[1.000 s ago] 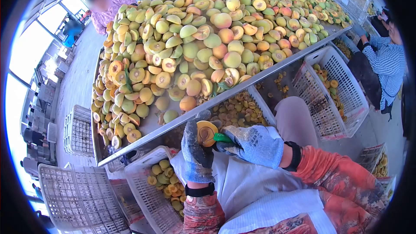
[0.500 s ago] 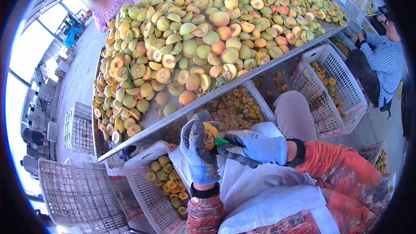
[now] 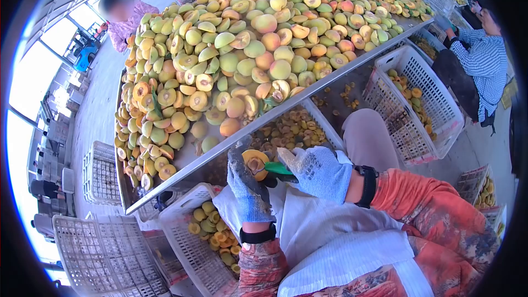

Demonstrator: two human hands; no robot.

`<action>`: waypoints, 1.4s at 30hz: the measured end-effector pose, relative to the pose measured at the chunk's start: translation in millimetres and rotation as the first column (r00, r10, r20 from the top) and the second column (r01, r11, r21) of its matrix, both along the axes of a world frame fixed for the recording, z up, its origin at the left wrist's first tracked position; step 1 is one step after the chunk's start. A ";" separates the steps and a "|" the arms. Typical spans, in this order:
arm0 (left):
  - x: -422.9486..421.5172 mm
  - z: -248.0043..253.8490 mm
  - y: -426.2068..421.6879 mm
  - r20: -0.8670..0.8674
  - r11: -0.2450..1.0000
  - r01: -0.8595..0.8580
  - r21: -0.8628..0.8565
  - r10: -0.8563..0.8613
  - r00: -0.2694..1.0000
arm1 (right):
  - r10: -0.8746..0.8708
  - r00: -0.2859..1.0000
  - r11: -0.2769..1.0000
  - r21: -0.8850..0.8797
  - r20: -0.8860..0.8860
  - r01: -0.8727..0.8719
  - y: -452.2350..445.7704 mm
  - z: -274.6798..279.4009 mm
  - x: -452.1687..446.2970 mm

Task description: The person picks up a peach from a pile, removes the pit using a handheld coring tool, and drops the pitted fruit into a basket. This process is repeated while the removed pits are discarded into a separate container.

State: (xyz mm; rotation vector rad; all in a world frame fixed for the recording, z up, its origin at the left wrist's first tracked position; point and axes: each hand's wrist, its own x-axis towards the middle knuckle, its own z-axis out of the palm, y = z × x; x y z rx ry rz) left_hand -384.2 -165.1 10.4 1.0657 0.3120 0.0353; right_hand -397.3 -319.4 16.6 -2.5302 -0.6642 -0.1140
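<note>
My left hand (image 3: 247, 187), in a grey-blue glove with dark dirty fingers, holds a halved yellow-orange fruit (image 3: 254, 164), its cut face turned up. The gloved right hand (image 3: 320, 175) is closed around a tool with a green handle (image 3: 278, 168). The tool's tip end is at the fruit's centre, where the pit lies; its exact contact is too small to tell. Both hands are above my apron (image 3: 335, 231), just in front of the metal table edge (image 3: 220, 148). Behind that edge lies a large heap of whole and halved fruit (image 3: 242, 55).
A crate (image 3: 187, 242) with fruit halves stands at lower left, beside an empty-looking crate (image 3: 110, 253). Under the table edge is a bin of small pieces (image 3: 291, 129). Another crate (image 3: 410, 137) stands right. One person (image 3: 129, 19) is across the table, another (image 3: 484, 66) at right.
The fruit half has been turned so that its cut face shows more fully, and the left hand's fingers have opened out around it. The right hand still holds the green tool. The view has shifted slightly.
</note>
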 end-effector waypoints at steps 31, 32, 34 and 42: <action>70.2 -45.7 -16.7 0.009 0.957 0.268 0.107 -0.271 0.963 | 0.950 0.161 0.101 0.750 -0.268 0.654 -19.3 -16.6 34.9; 61.2 -31.3 -24.2 -0.058 0.959 0.143 -0.243 -0.162 0.985 | 0.916 0.254 0.088 0.772 -0.312 0.630 -22.4 -10.7 41.7; 60.5 -20.4 -2.0 0.000 0.994 -0.023 0.102 0.023 1.000 | 0.872 0.298 0.118 0.756 -0.389 0.644 -35.4 -9.3 52.4; 43.0 -50.5 166.9 0.111 0.445 -0.142 0.884 0.095 0.989 | 0.058 0.713 0.773 0.483 -0.699 0.410 -42.9 -72.8 71.0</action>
